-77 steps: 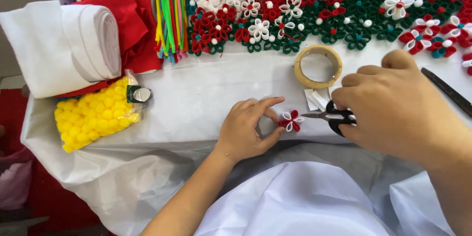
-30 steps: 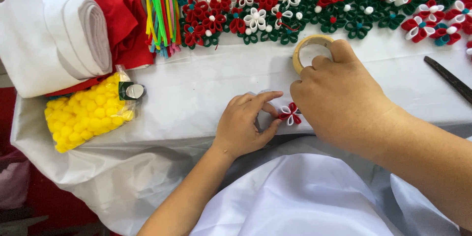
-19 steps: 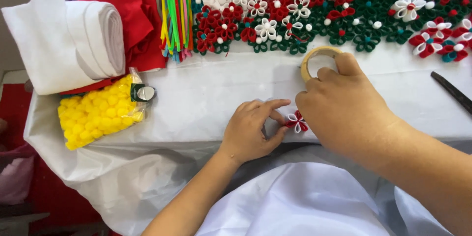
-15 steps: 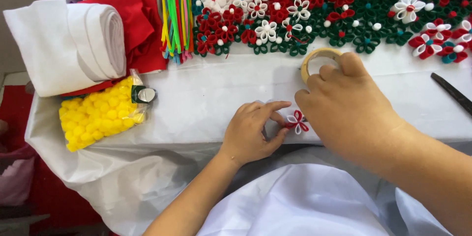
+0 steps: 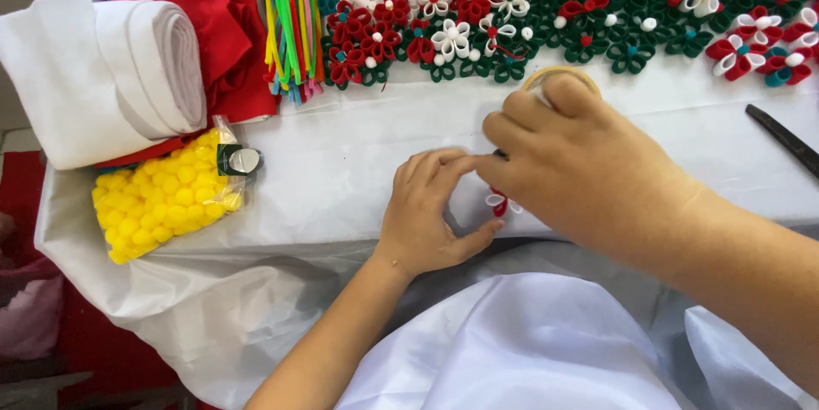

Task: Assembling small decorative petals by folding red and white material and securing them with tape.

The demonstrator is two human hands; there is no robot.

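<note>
Smooth white cloth table cover point(image 5: 341, 180), fuzzy yellow pompoms point(image 5: 162, 201) in glossy plastic.

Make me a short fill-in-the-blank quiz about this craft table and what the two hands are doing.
1. The left hand and right hand meet over a small red and ____ fabric flower.
2. The clear bag at the left holds ____ pompoms.
3. Behind the right hand's fingers lies a roll of ____.
4. The rolled cloth at the far left is ____.

Missing words: white; yellow; tape; white
</note>
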